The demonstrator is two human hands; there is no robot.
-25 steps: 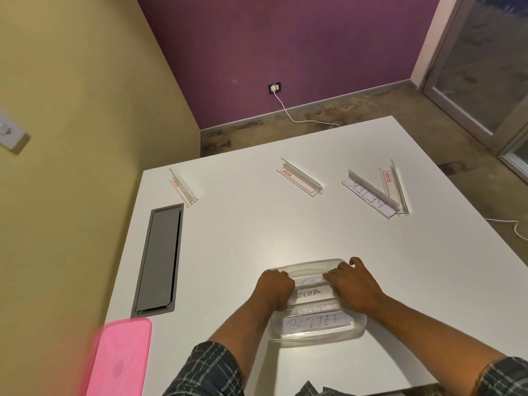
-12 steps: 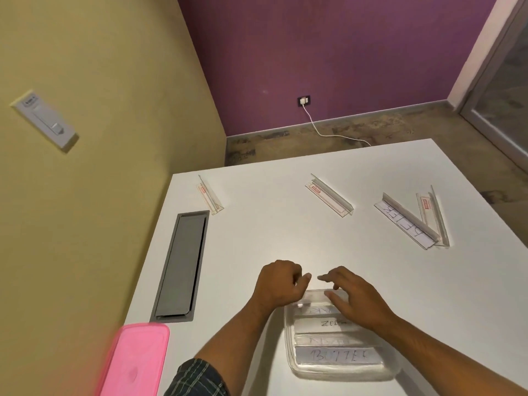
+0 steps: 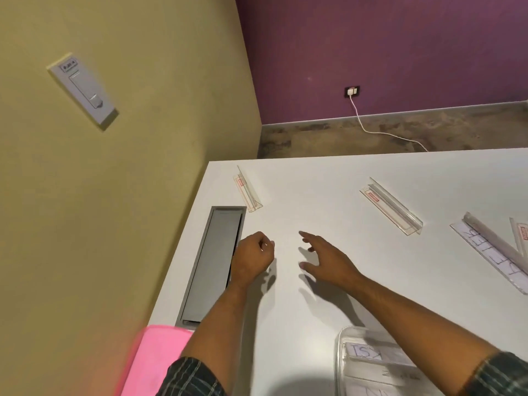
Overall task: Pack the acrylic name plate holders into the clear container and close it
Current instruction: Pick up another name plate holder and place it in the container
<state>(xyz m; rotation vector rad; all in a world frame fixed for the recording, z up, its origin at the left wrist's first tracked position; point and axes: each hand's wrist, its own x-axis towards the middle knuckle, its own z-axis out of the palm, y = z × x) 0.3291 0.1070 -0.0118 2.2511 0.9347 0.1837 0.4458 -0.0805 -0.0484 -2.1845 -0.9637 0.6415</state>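
Both hands have left the clear container [image 3: 341, 342] and reach out past it. The left hand [image 3: 253, 261] is curled and holds nothing. The right hand [image 3: 328, 260] has its fingers spread. Some name plate holders [image 3: 368, 354] lie inside the container. More holders [image 3: 391, 207] wait far beyond it on the white surface [image 3: 314, 190], so packing is not done. A pink lid [image 3: 154, 361] lies left of the container. The walls are yellow and purple.

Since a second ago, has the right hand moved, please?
Yes: the right hand has left the clear container, reaching forward alongside the grey hatch.
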